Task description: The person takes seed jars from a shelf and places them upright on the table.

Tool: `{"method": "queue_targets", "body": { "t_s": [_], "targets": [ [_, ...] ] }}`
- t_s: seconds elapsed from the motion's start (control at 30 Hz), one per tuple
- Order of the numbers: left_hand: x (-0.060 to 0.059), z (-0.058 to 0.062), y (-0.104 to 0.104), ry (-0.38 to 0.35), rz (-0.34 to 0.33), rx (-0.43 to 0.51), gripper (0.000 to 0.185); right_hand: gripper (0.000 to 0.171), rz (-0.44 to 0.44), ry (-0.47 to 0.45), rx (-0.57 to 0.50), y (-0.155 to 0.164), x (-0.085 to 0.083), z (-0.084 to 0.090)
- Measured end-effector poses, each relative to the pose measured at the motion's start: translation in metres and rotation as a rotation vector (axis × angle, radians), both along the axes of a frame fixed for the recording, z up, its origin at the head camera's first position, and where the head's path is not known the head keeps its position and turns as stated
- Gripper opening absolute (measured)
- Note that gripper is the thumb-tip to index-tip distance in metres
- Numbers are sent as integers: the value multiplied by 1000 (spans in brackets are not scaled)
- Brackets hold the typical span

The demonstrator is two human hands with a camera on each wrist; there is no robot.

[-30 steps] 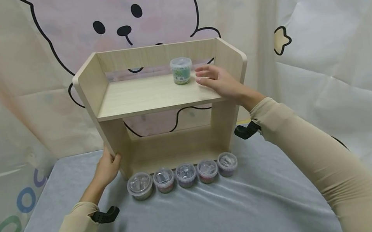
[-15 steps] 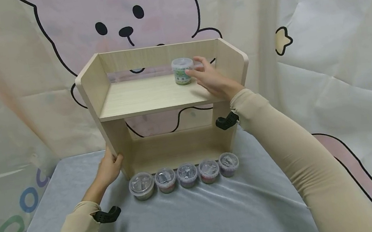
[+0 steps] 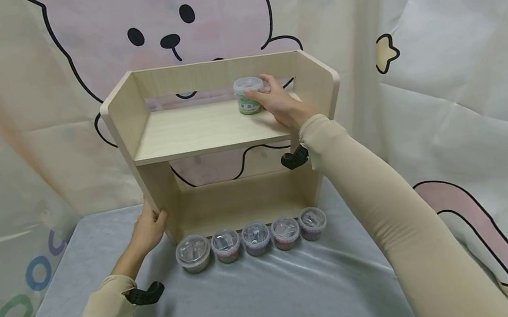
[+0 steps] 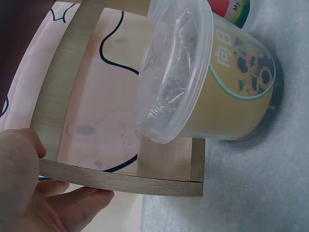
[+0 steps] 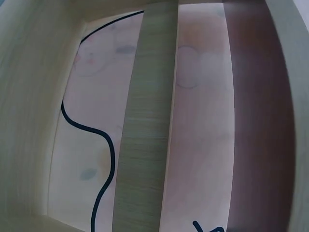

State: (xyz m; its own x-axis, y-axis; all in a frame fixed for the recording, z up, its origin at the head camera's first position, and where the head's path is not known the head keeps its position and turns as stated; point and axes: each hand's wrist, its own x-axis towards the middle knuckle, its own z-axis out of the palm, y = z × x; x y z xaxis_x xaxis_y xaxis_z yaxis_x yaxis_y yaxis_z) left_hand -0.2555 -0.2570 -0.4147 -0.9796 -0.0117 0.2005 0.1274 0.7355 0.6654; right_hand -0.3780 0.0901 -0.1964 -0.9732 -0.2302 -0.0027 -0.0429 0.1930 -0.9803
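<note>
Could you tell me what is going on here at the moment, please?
A person is working at a small wooden shelf unit on a grey-covered table. The right hand grips a green-labelled tub standing on the upper shelf, while the left hand holds the unit's left side panel near its foot. Five more lidded tubs stand in a row on the table in front of the unit.

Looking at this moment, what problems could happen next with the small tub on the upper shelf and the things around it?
The right hand curls round the small green-labelled plastic tub near the back rail of the light wooden shelf unit; a loose grip could tip it or knock it against the rail. The left hand holds only the unit's front left leg, so a hard pull might shift the unit into the row of five clear-lidded tubs below.
</note>
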Motion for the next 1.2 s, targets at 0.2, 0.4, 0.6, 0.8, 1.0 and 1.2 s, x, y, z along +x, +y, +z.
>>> {"method": "queue_targets", "body": {
  "t_s": [0.2, 0.4, 0.6, 0.8, 1.0, 1.2],
  "targets": [
    [2, 0, -1, -2, -1, -1, 48, 80, -24, -4, 62, -3, -3, -1],
    [0, 0, 0, -6, -13, 2, 51, 69, -17, 20, 67, -2, -4, -2],
    [0, -1, -1, 0, -1, 6, 51, 68, -12, 21, 50, -3, -4, -3],
    [2, -1, -3, 2, 1, 11, 52, 68, -11, 16, 9, -4, -4, -4],
    [3, -2, -4, 2, 3, 6, 50, 64, 42, 6, -147, -2, -5, -8],
    [0, -2, -2, 29, -2, 5, 53, 64, 90, 1, -212, 8, 1, -7]
  ]
}}
